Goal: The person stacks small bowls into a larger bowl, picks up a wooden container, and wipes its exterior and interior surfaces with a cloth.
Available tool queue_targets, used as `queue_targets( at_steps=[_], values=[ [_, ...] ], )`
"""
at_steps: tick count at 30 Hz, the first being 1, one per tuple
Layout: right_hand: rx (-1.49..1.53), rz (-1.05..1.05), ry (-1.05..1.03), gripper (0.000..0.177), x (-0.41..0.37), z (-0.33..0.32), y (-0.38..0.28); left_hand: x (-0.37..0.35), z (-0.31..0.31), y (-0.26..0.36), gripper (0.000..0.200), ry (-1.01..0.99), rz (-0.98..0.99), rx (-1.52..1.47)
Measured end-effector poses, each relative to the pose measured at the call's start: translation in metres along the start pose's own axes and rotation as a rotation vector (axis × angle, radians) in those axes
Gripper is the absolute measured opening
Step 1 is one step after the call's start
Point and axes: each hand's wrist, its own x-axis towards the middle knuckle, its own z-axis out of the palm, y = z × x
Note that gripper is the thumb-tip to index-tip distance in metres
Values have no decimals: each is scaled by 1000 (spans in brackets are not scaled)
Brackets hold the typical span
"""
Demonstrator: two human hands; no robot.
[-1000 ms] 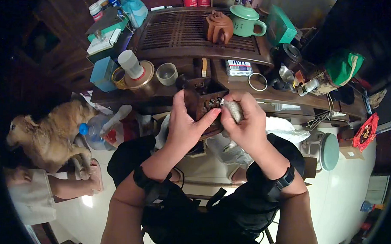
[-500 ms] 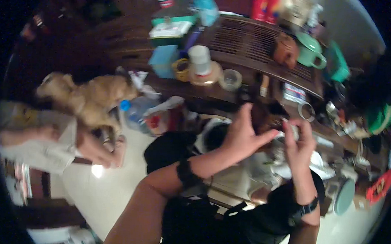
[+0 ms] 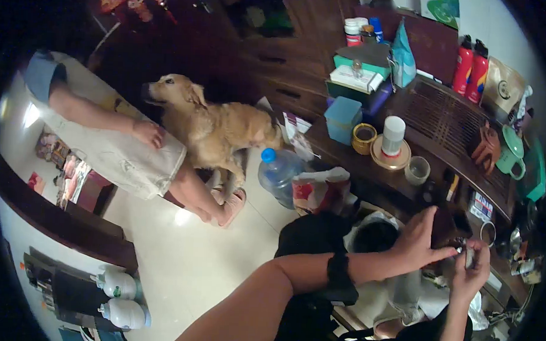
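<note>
My left hand (image 3: 416,246) is held up with its fingers stretched and its thumb spread toward the right hand. A dark brown box-like thing (image 3: 444,227) sits right beside its fingers and thumb. My right hand (image 3: 471,276) is closed in a pinch, fingertips up, around a small pale object (image 3: 469,257) whose kind I cannot tell. By the left thumb tip there is a small shiny bit (image 3: 459,250). Just beyond the hands, a clear glass cup (image 3: 417,170) and a brush-like tool (image 3: 452,186) stand on the dark wooden table.
A slatted tea tray (image 3: 437,113) holds a brown clay piece (image 3: 485,149) and a green lidded cup (image 3: 512,152). Left of my arms are a water jug (image 3: 280,178) and a lined bin (image 3: 373,237). A golden dog (image 3: 217,126) stands by another person (image 3: 114,141).
The view has swung left and sharpened, so everything sits further right in it. The dog has its head raised. My hands keep nearly the same pose beside each other.
</note>
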Motion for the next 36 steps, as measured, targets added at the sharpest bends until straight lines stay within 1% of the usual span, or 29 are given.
queue_targets(
  at_steps=[2,3,6,7,10,13,16,19,22,23,25,28,31,35,36],
  values=[
    [86,113,2,19,0,-3,2,-1,-1,1,100,2,14,10],
    [132,92,12,18,1,-3,6,-2,0,1,99,8,19,10],
    [120,126,32,17,4,-4,10,-2,2,0,96,14,34,-1],
    [136,168,34,13,4,-4,7,-2,2,2,95,11,36,-4],
    [134,138,-17,8,2,-7,12,-2,2,-1,93,2,58,-35],
    [63,106,-9,5,2,-6,1,1,1,-2,93,-10,61,-78],
    [51,110,-2,6,1,-6,5,0,0,-1,94,-20,43,-78],
    [-70,13,35,7,5,-5,3,-3,1,-1,94,-25,44,-90],
    [-31,11,-47,11,1,-7,3,-2,0,-2,93,-29,52,-143],
    [-34,-15,-17,11,0,-5,-1,-1,0,-2,93,-31,54,-166],
    [-42,-70,45,13,0,2,-10,-2,0,-2,92,-7,58,-121],
    [-135,-120,22,18,0,-3,-7,-1,-1,-2,91,-9,70,-71],
    [-101,-64,-10,20,2,-11,1,-1,-3,-2,90,-41,92,-111],
    [-292,-195,19,20,5,-15,0,-2,-2,0,94,-55,136,-137],
    [-332,-206,26,19,6,-16,1,-2,-2,-2,97,-106,94,-136]
  ],
)
